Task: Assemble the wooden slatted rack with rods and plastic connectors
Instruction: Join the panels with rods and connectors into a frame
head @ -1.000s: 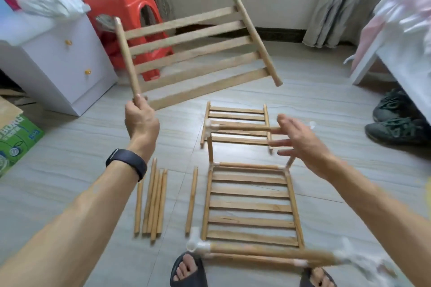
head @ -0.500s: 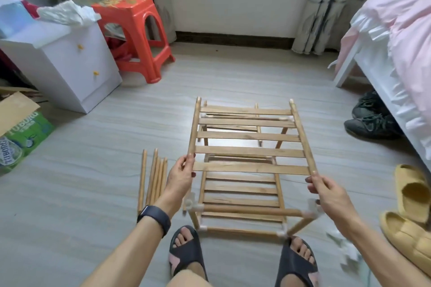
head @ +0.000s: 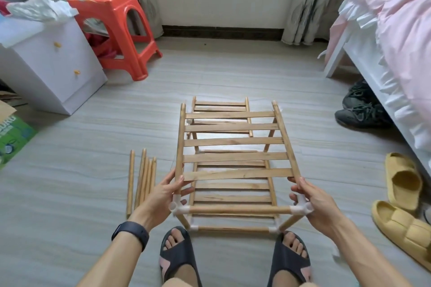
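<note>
On the floor (head: 70,205) just in front of the person's sandalled feet, the half-built rack stands with a slatted panel (head: 233,141) held over its top. The left hand (head: 163,193) curls round the near end of the panel's left rail, and the right hand (head: 314,198) grips the near end of the right rail, each just above a white plastic connector (head: 179,205) at the ends of the front rod (head: 240,209). The panel looks light and stiff, though its thin slats would likely flex or crack if squeezed, so the round side rails are the sound place to hold. The rail ends probably need a straight push into the sockets, since a skewed one may jam or spread the plastic. A lower panel (head: 233,198) already sits in the frame, and another lies flat just beyond. Loose rods (head: 142,179) lie just beside the left hand and could roll underfoot. A red stool (head: 119,30) and a white cabinet (head: 53,65) stand well apart on the left; the bed (head: 384,42) and yellow slippers (head: 403,182) crowd the right side more closely.
</note>
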Tool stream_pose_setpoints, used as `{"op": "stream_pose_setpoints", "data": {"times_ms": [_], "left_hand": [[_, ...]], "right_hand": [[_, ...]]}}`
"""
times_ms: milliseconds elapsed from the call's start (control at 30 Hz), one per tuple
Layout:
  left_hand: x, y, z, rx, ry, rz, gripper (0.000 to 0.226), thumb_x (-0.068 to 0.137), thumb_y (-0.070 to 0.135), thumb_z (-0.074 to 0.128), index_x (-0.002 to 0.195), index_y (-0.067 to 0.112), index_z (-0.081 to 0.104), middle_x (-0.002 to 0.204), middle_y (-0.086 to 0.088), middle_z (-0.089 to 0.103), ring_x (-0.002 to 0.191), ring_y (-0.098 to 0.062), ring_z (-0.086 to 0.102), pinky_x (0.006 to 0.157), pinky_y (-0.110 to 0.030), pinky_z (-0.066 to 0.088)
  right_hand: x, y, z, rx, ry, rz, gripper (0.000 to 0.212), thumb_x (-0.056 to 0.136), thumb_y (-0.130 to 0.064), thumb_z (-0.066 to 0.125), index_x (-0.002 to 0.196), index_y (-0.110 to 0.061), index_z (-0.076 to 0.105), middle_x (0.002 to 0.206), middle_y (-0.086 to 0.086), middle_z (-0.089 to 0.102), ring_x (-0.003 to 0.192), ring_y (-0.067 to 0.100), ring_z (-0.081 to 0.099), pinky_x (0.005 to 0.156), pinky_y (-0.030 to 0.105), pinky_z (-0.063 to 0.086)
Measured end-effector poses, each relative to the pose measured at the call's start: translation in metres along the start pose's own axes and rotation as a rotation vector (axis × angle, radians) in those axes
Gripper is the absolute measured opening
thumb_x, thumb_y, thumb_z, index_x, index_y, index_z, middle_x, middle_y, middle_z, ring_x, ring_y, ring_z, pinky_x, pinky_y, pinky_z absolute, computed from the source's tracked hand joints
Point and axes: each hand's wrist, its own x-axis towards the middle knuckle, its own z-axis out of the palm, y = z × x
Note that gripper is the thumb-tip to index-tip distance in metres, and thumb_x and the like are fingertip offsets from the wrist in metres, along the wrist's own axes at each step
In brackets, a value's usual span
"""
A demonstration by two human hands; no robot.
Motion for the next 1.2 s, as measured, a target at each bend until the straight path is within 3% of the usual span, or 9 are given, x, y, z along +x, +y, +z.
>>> {"op": "stream_pose_setpoints", "data": {"times_ms": [133,267,400,533,700,867,1000,1100,1200], "left_hand": [[0.003,0.000,-0.002,-0.098,0.010,0.000,0.041,0.094,0.021,0.060,0.135,0.024,0.059,0.126,-0.011,0.067,0.090,-0.025,0.068,0.069,-0.034,0.051],[0.006,-0.004,-0.002,-0.115,0.047,-0.002,0.029,0.101,0.022,0.053,0.127,0.026,0.064,0.104,-0.001,0.076,0.076,-0.020,0.069,0.066,-0.031,0.048],[0.005,-0.006,-0.002,-0.130,0.035,-0.027,0.040,0.092,0.027,0.061,0.131,0.027,0.063,0.123,-0.012,0.069,0.063,-0.017,0.058,0.054,-0.026,0.049],[0.006,-0.006,-0.003,-0.103,0.051,-0.029,0.031,0.102,0.024,0.051,0.131,0.025,0.063,0.109,-0.009,0.072,0.066,-0.019,0.055,0.056,-0.027,0.045],[0.006,-0.013,-0.001,-0.062,0.125,0.014,0.029,0.106,0.021,0.046,0.130,0.023,0.062,0.108,-0.014,0.071,0.059,-0.016,0.054,0.054,-0.027,0.046],[0.011,-0.021,0.003,0.117,0.214,0.079,0.032,0.107,0.036,0.044,0.130,0.019,0.057,0.113,-0.018,0.069,0.058,-0.017,0.054,0.050,-0.025,0.044],[0.010,-0.019,0.002,0.307,0.218,0.099,0.028,0.105,0.039,0.046,0.126,0.024,0.053,0.085,-0.008,0.075,0.053,-0.013,0.052,0.049,-0.023,0.042],[0.011,-0.021,0.001,0.319,0.225,0.096,0.030,0.103,0.040,0.051,0.126,0.023,0.056,0.065,0.001,0.058,0.052,-0.009,0.047,0.050,-0.022,0.042],[0.008,-0.027,-0.001,0.303,0.224,0.088,0.036,0.103,0.039,0.051,0.131,0.016,0.054,0.060,0.005,0.045,0.053,-0.010,0.043,0.049,-0.023,0.040]], "right_hand": [[0.002,0.005,-0.003,0.035,-0.038,0.026,0.035,0.100,-0.031,0.056,0.118,-0.006,0.071,0.096,0.006,0.060,0.078,0.018,0.059,0.068,0.031,0.050],[0.001,0.012,0.001,-0.007,-0.040,-0.008,0.031,0.102,-0.027,0.054,0.114,-0.005,0.072,0.094,0.008,0.061,0.075,0.018,0.056,0.066,0.030,0.049],[-0.001,0.015,0.004,0.034,-0.018,-0.028,0.028,0.104,-0.018,0.048,0.110,0.000,0.068,0.086,0.008,0.061,0.070,0.019,0.057,0.055,0.025,0.054],[-0.004,0.016,0.007,-0.056,0.031,-0.034,0.030,0.106,-0.014,0.044,0.107,0.005,0.066,0.082,0.014,0.061,0.075,0.026,0.058,0.068,0.037,0.050],[-0.011,0.013,0.012,-0.132,0.052,-0.080,0.025,0.106,-0.014,0.038,0.102,-0.007,0.061,0.069,0.013,0.058,0.066,0.027,0.052,0.065,0.041,0.043],[-0.010,0.016,0.011,-0.187,0.028,-0.139,0.031,0.105,-0.035,0.045,0.100,-0.009,0.061,0.076,0.009,0.057,0.067,0.026,0.055,0.065,0.039,0.046],[-0.010,0.016,0.011,-0.214,0.053,-0.183,0.029,0.103,-0.033,0.051,0.104,-0.006,0.063,0.086,0.011,0.064,0.072,0.028,0.060,0.068,0.041,0.047],[-0.011,0.017,0.011,-0.199,0.061,-0.195,0.025,0.104,-0.028,0.051,0.107,-0.006,0.063,0.094,0.015,0.066,0.070,0.025,0.060,0.066,0.039,0.048],[-0.015,0.017,0.011,-0.207,0.041,-0.212,0.018,0.105,-0.022,0.048,0.118,-0.019,0.061,0.083,0.011,0.061,0.063,0.021,0.055,0.062,0.035,0.047]]}}
